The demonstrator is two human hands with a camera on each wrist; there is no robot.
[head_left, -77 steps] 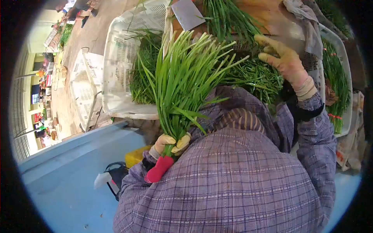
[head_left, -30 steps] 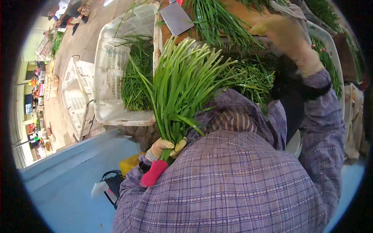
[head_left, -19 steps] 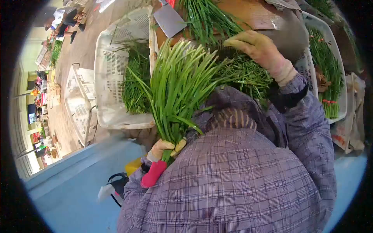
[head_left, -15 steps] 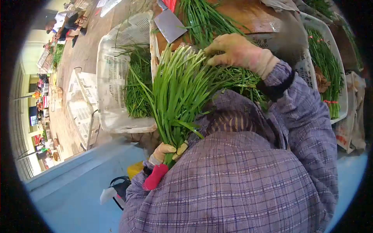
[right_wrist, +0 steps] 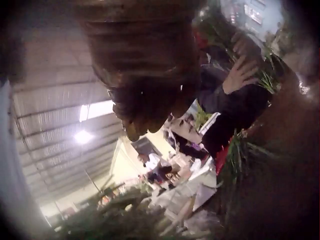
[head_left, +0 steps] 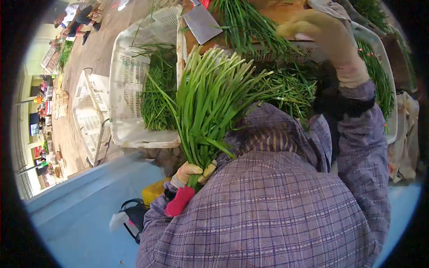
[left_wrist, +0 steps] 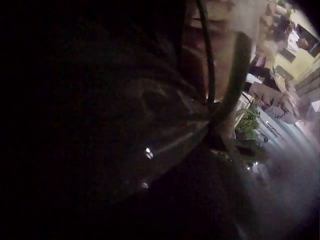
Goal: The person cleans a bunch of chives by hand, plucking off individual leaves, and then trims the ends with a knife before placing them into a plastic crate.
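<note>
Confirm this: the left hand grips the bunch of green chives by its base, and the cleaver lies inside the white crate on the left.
One thing is wrong: the cleaver lies on the wooden board, not inside the white crate, as the head view shows. The rest holds: the left hand grips the bunch of green chives by its base.

The person wears a purple-grey plaid shirt (head_left: 268,210) with long sleeves. Both hands are covered by pale yellowish-tan gloves with ribbed knit cuffs: the left hand (head_left: 193,172) and the right hand (head_left: 328,38). A dark strap (head_left: 344,105) wraps the right forearm, and a red-pink cuff (head_left: 179,201) sits at the left wrist.
</note>
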